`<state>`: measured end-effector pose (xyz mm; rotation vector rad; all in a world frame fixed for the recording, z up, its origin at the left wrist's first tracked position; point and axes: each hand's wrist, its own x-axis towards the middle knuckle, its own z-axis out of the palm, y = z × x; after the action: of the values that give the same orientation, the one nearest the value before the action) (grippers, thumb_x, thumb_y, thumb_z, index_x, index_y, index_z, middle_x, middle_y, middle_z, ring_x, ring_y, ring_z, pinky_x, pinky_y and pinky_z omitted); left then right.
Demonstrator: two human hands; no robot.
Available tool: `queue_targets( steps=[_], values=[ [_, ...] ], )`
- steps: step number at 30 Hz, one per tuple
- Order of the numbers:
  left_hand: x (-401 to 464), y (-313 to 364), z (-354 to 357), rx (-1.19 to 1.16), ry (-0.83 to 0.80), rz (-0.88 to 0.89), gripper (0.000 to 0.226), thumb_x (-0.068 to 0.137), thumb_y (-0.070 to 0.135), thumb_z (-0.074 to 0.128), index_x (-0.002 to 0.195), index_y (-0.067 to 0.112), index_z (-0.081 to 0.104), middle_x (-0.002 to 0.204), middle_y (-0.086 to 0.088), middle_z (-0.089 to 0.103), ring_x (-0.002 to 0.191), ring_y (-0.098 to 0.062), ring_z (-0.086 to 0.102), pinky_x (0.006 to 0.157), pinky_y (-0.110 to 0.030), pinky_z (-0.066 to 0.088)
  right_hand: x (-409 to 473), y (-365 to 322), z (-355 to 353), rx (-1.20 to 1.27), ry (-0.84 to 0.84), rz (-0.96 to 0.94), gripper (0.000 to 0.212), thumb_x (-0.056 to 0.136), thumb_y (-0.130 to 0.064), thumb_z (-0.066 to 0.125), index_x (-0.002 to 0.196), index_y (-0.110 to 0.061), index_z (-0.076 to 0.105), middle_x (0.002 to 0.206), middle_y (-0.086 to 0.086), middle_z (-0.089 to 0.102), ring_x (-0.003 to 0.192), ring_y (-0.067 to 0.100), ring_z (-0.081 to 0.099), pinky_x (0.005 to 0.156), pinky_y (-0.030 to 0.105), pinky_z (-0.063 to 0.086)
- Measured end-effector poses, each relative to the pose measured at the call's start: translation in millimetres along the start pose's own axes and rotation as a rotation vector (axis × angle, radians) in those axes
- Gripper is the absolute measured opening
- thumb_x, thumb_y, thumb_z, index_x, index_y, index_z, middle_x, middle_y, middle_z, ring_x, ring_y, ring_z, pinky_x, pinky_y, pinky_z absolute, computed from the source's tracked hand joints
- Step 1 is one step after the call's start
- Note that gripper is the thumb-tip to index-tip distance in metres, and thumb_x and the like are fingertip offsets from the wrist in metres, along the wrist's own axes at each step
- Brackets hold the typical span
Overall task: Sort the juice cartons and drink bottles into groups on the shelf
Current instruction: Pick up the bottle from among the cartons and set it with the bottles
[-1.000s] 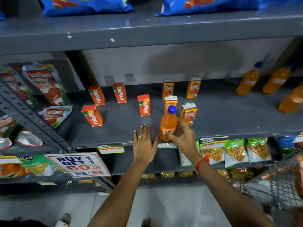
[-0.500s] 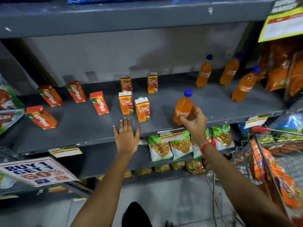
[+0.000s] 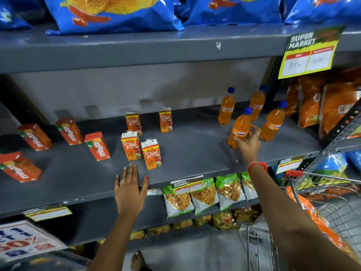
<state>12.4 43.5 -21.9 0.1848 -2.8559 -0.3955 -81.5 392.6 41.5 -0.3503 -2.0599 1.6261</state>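
Observation:
My right hand point(image 3: 247, 142) grips an orange drink bottle point(image 3: 241, 127) with a blue cap, standing on the grey shelf point(image 3: 195, 141) at the right. Three more orange bottles point(image 3: 226, 107) stand close behind and beside it. My left hand point(image 3: 130, 187) lies flat, fingers apart, on the shelf's front edge, holding nothing. Just beyond it stand several orange-and-white Real juice cartons point(image 3: 151, 154) at the shelf's middle. Several red Maaza cartons point(image 3: 98, 146) are spread over the left part, some leaning.
Blue chip bags point(image 3: 113, 12) fill the shelf above. Orange snack bags point(image 3: 330, 106) stand to the right of the bottles. Green-and-white snack packs point(image 3: 205, 194) hang below the shelf. A wire shopping trolley point(image 3: 322, 208) holding orange bags is at the lower right. A price sign point(image 3: 309, 53) hangs upper right.
My right hand has carried the orange bottle from the shelf's middle front to the right, up to the three other bottles. My left hand stays flat on the front edge.

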Motion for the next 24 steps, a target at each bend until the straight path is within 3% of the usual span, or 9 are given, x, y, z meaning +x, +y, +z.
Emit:
queue_targets(
  steps=[5, 10, 12, 14, 15, 17, 18, 20, 24],
  values=[
    [1, 2, -2, -0.001, -0.025, -0.001, 0.081, 0.088, 0.06, 0.007, 0.128, 0.002, 0.047, 0.134, -0.016, 0.052, 0.126, -0.032, 0.045, 0.104, -0.05, 0.032, 7, 6, 0, 0.016, -0.028, 0.051, 0.067, 0.072, 0.003, 0.07, 0.127, -0.01, 0.034, 0.114, 0.007, 0.056, 0.102, 0.022, 0.057, 0.094, 0.036, 0.045],
    [1, 3, -3, -0.007, -0.025, -0.015, 0.084, 0.087, 0.061, 0.004, 0.128, 0.002, 0.047, 0.134, -0.016, 0.052, 0.126, -0.032, 0.045, 0.104, -0.051, 0.031, 12, 23, 8, -0.062, 0.092, 0.059, 0.076, 0.056, -0.022, 0.084, 0.116, -0.022, 0.037, 0.121, 0.016, 0.053, 0.11, 0.032, 0.055, 0.099, 0.047, 0.046],
    [1, 4, -3, -0.002, -0.031, -0.012, 0.084, 0.087, 0.061, 0.004, 0.127, 0.002, 0.048, 0.133, -0.016, 0.052, 0.126, -0.033, 0.045, 0.104, -0.051, 0.032, 15, 23, 11, -0.078, 0.119, 0.065, 0.068, 0.058, -0.018, 0.084, 0.11, -0.021, 0.04, 0.117, 0.018, 0.054, 0.108, 0.034, 0.055, 0.098, 0.052, 0.046],
    [1, 5, -3, -0.006, -0.031, -0.015, 0.084, 0.087, 0.061, 0.003, 0.128, 0.002, 0.047, 0.134, -0.016, 0.052, 0.126, -0.032, 0.045, 0.104, -0.051, 0.032, 15, 15, 13, -0.08, 0.12, 0.081, 0.062, 0.063, -0.01, 0.081, 0.111, -0.017, 0.042, 0.118, 0.018, 0.056, 0.108, 0.035, 0.056, 0.096, 0.043, 0.047],
    [2, 5, -3, -0.007, -0.03, -0.017, 0.085, 0.086, 0.061, 0.003, 0.128, 0.002, 0.047, 0.134, -0.016, 0.052, 0.126, -0.032, 0.045, 0.104, -0.051, 0.032, 16, 12, 14, -0.061, 0.111, 0.088, 0.061, 0.066, -0.007, 0.079, 0.114, -0.014, 0.043, 0.12, 0.018, 0.056, 0.109, 0.033, 0.056, 0.091, 0.032, 0.048],
    [1, 5, -3, -0.01, -0.027, -0.02, 0.085, 0.086, 0.062, 0.003, 0.128, 0.003, 0.047, 0.133, -0.016, 0.052, 0.126, -0.033, 0.045, 0.104, -0.051, 0.032, 19, 13, 14, -0.039, 0.091, 0.097, 0.059, 0.072, -0.001, 0.074, 0.121, -0.008, 0.043, 0.123, 0.017, 0.056, 0.106, 0.026, 0.056, 0.072, 0.004, 0.042],
    [1, 5, -3, -0.011, -0.028, -0.02, 0.085, 0.086, 0.062, 0.003, 0.128, 0.003, 0.047, 0.133, -0.016, 0.053, 0.125, -0.033, 0.046, 0.104, -0.051, 0.032, 19, 13, 13, -0.028, 0.083, 0.094, 0.059, 0.074, 0.001, 0.072, 0.124, -0.006, 0.041, 0.124, 0.017, 0.056, 0.103, 0.022, 0.054, 0.063, -0.001, 0.04],
    [0, 6, -3, -0.006, -0.028, -0.019, 0.084, 0.087, 0.061, 0.003, 0.127, 0.002, 0.048, 0.132, -0.016, 0.053, 0.125, -0.033, 0.046, 0.103, -0.051, 0.033, 19, 13, 12, -0.005, 0.067, 0.085, 0.059, 0.077, 0.003, 0.068, 0.127, -0.006, 0.039, 0.127, 0.017, 0.055, 0.102, 0.018, 0.05, 0.065, 0.0, 0.04],
    [0, 7, -4, -0.002, -0.02, -0.018, 0.084, 0.087, 0.061, 0.003, 0.126, 0.002, 0.048, 0.131, -0.017, 0.054, 0.124, -0.033, 0.047, 0.103, -0.052, 0.033, 19, 12, 8, 0.026, 0.039, 0.11, 0.061, 0.078, 0.002, 0.067, 0.13, -0.008, 0.035, 0.127, 0.016, 0.055, 0.102, 0.017, 0.051, 0.078, 0.018, 0.041]
  ],
)
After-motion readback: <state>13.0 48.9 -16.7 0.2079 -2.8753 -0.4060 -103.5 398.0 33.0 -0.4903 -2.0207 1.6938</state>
